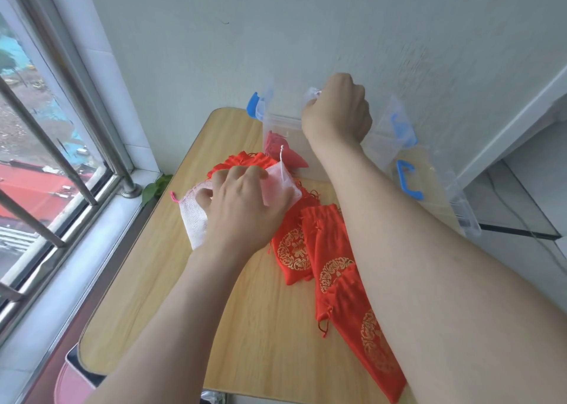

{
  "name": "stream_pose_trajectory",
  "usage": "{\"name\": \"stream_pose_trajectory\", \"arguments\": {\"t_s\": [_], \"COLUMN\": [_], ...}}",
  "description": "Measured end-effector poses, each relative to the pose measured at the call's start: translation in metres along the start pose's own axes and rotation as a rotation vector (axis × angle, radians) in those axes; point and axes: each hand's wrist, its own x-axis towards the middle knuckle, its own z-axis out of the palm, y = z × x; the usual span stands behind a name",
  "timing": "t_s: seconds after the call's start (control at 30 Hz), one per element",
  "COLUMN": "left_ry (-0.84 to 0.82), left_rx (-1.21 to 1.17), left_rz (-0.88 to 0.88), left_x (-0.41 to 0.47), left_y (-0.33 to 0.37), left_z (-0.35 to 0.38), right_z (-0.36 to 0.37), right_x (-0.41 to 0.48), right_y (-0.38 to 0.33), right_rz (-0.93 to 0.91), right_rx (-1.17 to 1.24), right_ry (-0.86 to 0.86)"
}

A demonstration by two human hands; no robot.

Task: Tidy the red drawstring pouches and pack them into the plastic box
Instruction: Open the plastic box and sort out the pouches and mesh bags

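Your left hand (242, 210) presses down on a white mesh pouch (194, 216), fingertips hooked over its far edge and thumb bent onto the cloth. Your right hand (337, 108) is balled in a fist over the clear plastic box (279, 124), pinching a pale scrap (313, 92) – whether that is a pouch or something else, you cannot tell. One red pouch (276, 145) already sits in the box. The other red drawstring pouches (325, 250) lie loose on the wooden table (153, 280) – some under the mesh pouch, some under your right forearm. The box lid (408, 185) lies to the right, the window (46, 127) to the left.
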Motion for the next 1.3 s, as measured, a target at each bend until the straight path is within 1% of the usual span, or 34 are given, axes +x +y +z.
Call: {"name": "stream_pose_trajectory", "arguments": {"t_s": [0.1,0.17,0.23,0.3,0.37,0.43,0.57,0.63,0.7,0.77,0.83,0.9,1.0,1.1,1.2,1.3], "left_ry": [-0.007,0.03,0.085,0.127,0.141,0.162,0.209,0.209,0.158,0.076,0.0,-0.063,-0.119,-0.132,-0.057,0.031], "left_rx": [0.019,0.025,-0.024,-0.131,-0.237,-0.322,-0.447,-0.547,-0.693,-0.783,-0.792,-0.774,-0.711,-0.645,-0.592,-0.554], "left_rz": [0.031,0.054,0.084,0.087,0.077,0.08,0.125,0.154,0.167,0.166,0.16,0.158,0.176,0.191,0.141,0.077], "left_x": [-0.001,0.0,0.002,0.003,0.003,0.001,-0.011,-0.015,-0.018,-0.021,-0.024,-0.026,-0.03,-0.028,-0.021,-0.015], "left_y": [0.001,-0.002,-0.006,-0.004,0.001,0.007,0.025,0.031,0.035,0.035,0.034,0.034,0.036,0.037,0.037,0.039], "left_z": [-0.001,0.001,0.003,0.003,0.001,-0.004,-0.018,-0.023,-0.024,-0.025,-0.026,-0.028,-0.028,-0.024,-0.017,-0.015], "right_z": [0.004,0.007,0.007,0.003,-0.001,-0.004,-0.017,-0.026,-0.035,-0.04,-0.044,-0.048,-0.05,-0.046,-0.043,-0.041], "right_x": [-0.001,-0.006,-0.015,-0.029,-0.043,-0.057,-0.09,-0.108,-0.121,-0.129,-0.135,-0.139,-0.138,-0.135,-0.13,-0.125], "right_y": [0.0,0.001,0.007,0.017,0.03,0.042,0.059,0.063,0.068,0.072,0.076,0.075,0.078,0.085,0.089,0.09], "right_rz": [-0.017,-0.07,-0.144,-0.229,-0.299,-0.313,-0.221,-0.133,0.023,0.193,0.236,0.195,0.117,0.111,0.191,0.255], "right_rx": [0.032,0.055,0.08,0.141,0.247,0.365,0.541,0.622,0.691,0.751,0.833,0.916,0.939,0.988,1.026,1.072], "right_ry": [-0.132,-0.129,-0.058,0.08,0.221,0.28,0.229,0.185,0.101,-0.018,-0.141,-0.202,-0.188,-0.131,-0.051,-0.019]}}
